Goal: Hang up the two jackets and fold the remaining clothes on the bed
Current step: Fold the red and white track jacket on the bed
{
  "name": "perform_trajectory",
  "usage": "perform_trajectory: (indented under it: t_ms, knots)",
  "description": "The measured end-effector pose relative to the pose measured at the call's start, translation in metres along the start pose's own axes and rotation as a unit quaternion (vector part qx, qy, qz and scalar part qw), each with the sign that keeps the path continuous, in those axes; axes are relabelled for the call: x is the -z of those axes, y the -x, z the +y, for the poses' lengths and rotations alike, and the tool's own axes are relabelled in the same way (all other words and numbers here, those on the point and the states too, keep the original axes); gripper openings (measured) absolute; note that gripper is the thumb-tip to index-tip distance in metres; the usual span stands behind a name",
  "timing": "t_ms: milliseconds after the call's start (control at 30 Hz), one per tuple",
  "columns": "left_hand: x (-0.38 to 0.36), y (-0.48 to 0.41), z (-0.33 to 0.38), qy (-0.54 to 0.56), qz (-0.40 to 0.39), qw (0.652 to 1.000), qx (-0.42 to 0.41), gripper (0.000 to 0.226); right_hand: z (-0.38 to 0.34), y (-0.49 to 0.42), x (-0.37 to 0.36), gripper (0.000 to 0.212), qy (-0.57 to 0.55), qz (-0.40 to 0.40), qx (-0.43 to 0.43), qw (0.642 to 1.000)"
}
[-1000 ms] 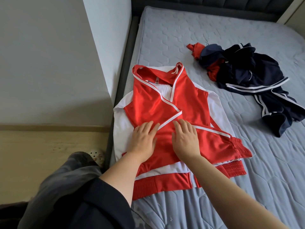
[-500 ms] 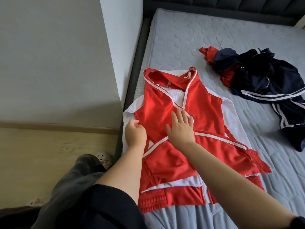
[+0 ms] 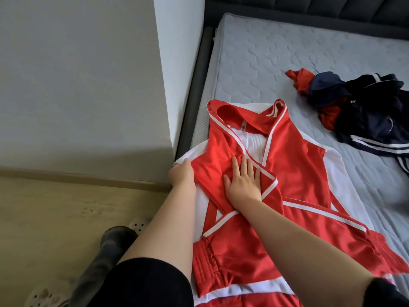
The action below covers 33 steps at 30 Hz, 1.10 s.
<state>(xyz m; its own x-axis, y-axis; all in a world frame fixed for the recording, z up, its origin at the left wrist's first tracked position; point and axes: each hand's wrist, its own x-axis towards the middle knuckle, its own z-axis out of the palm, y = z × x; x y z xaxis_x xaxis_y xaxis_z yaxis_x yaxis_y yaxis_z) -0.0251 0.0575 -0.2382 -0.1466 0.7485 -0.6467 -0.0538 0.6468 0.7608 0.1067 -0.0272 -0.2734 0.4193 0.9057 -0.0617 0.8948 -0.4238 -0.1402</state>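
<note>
My left hand (image 3: 182, 176) grips the red-and-white satin jacket (image 3: 294, 173) at the grey quilted mattress's (image 3: 265, 63) left edge; my right hand (image 3: 242, 181) presses flat, fingers spread, centre frame.

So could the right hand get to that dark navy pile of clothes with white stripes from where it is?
Probably yes: the right hand lies flat on the red jacket, and only bare grey mattress separates it from the navy pile.

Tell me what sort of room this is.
Most likely a bedroom in a home. A quilted grey mattress sits in a dark frame with a padded headboard, clothes lie on it, including a red and white jacket, and the floor beside it is wood.
</note>
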Motion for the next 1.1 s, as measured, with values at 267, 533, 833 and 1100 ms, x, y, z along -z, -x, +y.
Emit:
perform_trajectory:
  t_ms: [267,533,833,1100]
  knots:
    - [0.01,-0.012,-0.007,0.012,0.115,0.993,0.029,0.046,-0.001,-0.004,-0.008,0.066,-0.015,0.027,-0.023,0.999]
    - [0.001,0.025,0.01,-0.089,0.166,0.902,-0.388,0.025,-0.003,-0.005,0.01,0.063,-0.013,-0.025,0.004,1.0]
    - [-0.047,0.021,0.014,-0.392,-0.117,0.759,-0.507,0.045,0.016,-0.078,0.092,0.023,-0.155,0.19,0.006,0.969]
    - [-0.071,-0.011,0.0,-0.529,-0.058,0.688,-0.494,0.055,-0.001,-0.145,0.101,0.052,-0.104,0.092,0.113,0.984]
